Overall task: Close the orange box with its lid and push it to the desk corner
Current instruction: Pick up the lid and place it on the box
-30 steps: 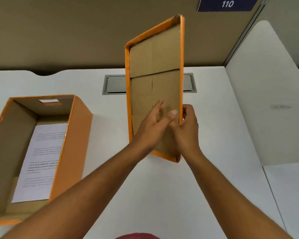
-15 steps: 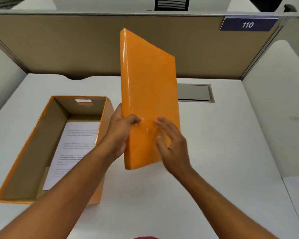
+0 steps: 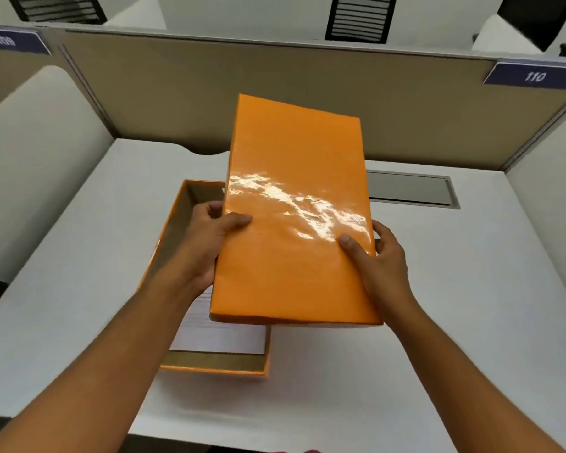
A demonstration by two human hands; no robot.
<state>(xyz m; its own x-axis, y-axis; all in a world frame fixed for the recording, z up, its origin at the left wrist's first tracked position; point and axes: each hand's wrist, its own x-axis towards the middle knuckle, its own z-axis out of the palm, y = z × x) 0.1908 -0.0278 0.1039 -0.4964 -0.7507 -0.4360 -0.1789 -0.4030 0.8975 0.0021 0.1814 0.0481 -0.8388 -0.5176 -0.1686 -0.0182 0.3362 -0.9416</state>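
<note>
I hold the glossy orange lid (image 3: pixel 294 217) in the air with its top face up, tilted slightly, above and to the right of the open orange box (image 3: pixel 174 230). My left hand (image 3: pixel 206 243) grips the lid's left edge, thumb on top. My right hand (image 3: pixel 383 259) grips its right edge, thumb on top. The box stands on the white desk (image 3: pixel 471 289); the lid and my left arm hide much of it. A printed sheet of paper (image 3: pixel 216 335) lies on the box's floor.
A metal cable hatch (image 3: pixel 412 189) is set into the desk behind the lid. Beige partition walls (image 3: pixel 177 93) close off the desk at the back. White side dividers (image 3: pixel 30 158) stand left and right. A sign reading 110 (image 3: pixel 533 76) hangs at the upper right.
The lid went from upright with its cardboard inside toward me to top face up and nearly flat, and moved left over the box. My hands shifted to its two side edges.
</note>
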